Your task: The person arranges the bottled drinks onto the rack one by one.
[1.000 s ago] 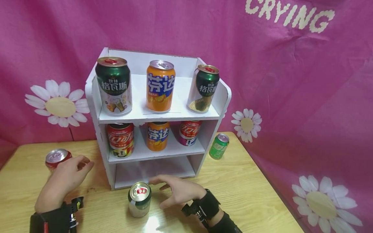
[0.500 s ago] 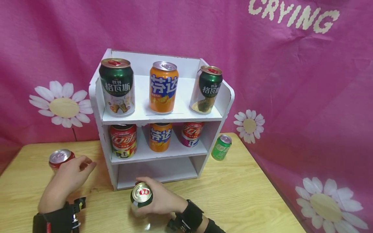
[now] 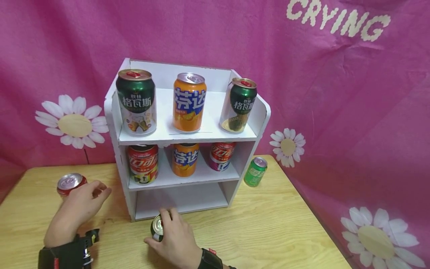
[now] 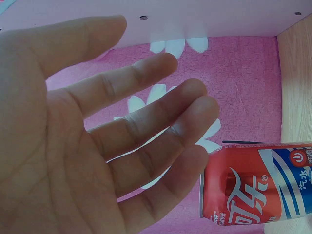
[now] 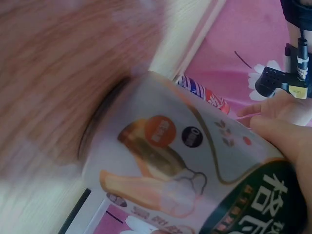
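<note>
My right hand grips a green-and-white drink can with a gold top, in front of the shelf's bottom compartment. In the right wrist view the can shows its white lower side close over the wood, the thumb along its green upper part. My left hand hovers at the left of the shelf and holds nothing. Its fingers are spread and slightly bent in the left wrist view. Just beyond them stands a red cola can, partly behind that hand in the head view.
A white three-tier shelf stands on the wooden table. On its top tier are two green-and-white cans and an orange can; two red cans flank another orange can below. A green can stands right of the shelf.
My right hand has moved left to the green-and-white can and closed around it, then turned over its top. My left hand has stayed in place by the red cola can.
</note>
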A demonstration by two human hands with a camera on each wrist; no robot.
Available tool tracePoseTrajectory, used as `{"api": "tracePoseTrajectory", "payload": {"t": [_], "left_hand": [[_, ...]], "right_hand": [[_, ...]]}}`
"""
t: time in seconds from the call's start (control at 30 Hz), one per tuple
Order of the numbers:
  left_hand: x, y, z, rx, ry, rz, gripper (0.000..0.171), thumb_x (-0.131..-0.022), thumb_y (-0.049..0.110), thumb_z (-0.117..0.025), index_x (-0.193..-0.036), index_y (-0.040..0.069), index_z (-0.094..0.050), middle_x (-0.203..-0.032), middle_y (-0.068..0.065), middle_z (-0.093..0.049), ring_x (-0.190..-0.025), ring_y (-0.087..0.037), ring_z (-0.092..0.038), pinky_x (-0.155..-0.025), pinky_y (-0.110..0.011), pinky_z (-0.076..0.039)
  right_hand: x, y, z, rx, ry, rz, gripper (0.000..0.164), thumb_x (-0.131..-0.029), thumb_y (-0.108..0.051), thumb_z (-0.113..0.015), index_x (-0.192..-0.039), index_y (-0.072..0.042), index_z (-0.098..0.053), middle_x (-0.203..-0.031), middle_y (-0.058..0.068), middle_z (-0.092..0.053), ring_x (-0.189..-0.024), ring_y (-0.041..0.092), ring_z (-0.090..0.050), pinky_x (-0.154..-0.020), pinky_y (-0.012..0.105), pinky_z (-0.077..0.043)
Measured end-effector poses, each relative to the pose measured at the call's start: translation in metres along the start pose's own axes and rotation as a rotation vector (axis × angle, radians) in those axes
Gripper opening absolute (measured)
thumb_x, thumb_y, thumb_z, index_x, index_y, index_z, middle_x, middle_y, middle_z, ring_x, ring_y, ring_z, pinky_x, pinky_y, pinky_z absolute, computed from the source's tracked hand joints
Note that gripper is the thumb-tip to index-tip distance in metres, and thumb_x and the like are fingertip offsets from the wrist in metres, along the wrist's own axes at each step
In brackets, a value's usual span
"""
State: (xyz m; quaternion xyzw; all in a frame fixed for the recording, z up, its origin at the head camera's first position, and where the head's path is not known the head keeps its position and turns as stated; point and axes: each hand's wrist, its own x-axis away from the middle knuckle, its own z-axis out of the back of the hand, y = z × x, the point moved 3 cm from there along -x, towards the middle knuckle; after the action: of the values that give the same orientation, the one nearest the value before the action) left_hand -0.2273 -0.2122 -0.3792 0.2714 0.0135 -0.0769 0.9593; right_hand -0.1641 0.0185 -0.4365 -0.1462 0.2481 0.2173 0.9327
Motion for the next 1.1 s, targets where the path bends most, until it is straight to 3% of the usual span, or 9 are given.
{"api": "tracePoseTrajectory", "payload": {"t": [0.2, 0.5, 0.67, 0.87, 1.1], "left_hand": [[0.000, 0.000, -0.001, 0.004, -0.004, 0.005, 0.049, -0.087, 0.046, -0.045, -0.102, 0.000, -0.056, -0.091, -0.019, -0.059, -0.083, -0.034, -0.054, -0.062, -0.045, -0.044], [0.000, 0.001, 0.001, 0.000, 0.004, -0.004, 0.051, -0.087, 0.047, -0.044, -0.103, 0.000, -0.056, -0.091, -0.020, -0.059, -0.084, -0.035, -0.054, -0.062, -0.046, -0.044], [0.000, 0.002, 0.001, 0.004, 0.004, -0.008, 0.053, -0.087, 0.049, -0.043, -0.103, 0.000, -0.055, -0.092, -0.020, -0.059, -0.085, -0.035, -0.054, -0.063, -0.046, -0.044], [0.000, 0.003, -0.001, 0.013, 0.012, -0.020, 0.050, -0.087, 0.047, -0.044, -0.103, 0.000, -0.056, -0.093, -0.019, -0.059, -0.085, -0.035, -0.055, -0.064, -0.046, -0.044], [-0.001, 0.002, -0.003, 0.014, 0.001, -0.016, 0.050, -0.087, 0.046, -0.045, -0.103, 0.000, -0.055, -0.094, -0.020, -0.059, -0.085, -0.035, -0.055, -0.064, -0.047, -0.045]], "right_hand": [[-0.001, 0.001, 0.002, -0.036, -0.025, 0.021, 0.068, -0.060, -0.051, -0.072, -0.113, -0.016, -0.047, -0.095, -0.004, -0.047, -0.067, 0.009, -0.054, -0.046, 0.019, -0.041], [-0.006, 0.009, 0.005, -0.135, -0.105, 0.151, 0.061, -0.067, -0.048, -0.068, -0.116, -0.018, -0.047, -0.098, -0.005, -0.046, -0.070, 0.001, -0.048, -0.053, 0.011, -0.039], [-0.017, 0.016, 0.011, -0.191, -0.071, 0.192, 0.060, -0.071, -0.047, -0.067, -0.120, -0.019, -0.046, -0.105, -0.001, -0.046, -0.079, 0.004, -0.050, -0.060, 0.012, -0.042], [-0.035, 0.026, 0.015, -0.162, 0.050, 0.188, 0.062, -0.068, -0.044, -0.070, -0.119, -0.015, -0.049, -0.107, 0.001, -0.047, -0.086, 0.009, -0.052, -0.064, 0.019, -0.047], [-0.040, 0.030, 0.008, -0.101, -0.002, 0.202, 0.062, -0.070, -0.049, -0.067, -0.120, -0.018, -0.048, -0.104, 0.001, -0.047, -0.079, 0.007, -0.049, -0.057, 0.016, -0.044]]}}
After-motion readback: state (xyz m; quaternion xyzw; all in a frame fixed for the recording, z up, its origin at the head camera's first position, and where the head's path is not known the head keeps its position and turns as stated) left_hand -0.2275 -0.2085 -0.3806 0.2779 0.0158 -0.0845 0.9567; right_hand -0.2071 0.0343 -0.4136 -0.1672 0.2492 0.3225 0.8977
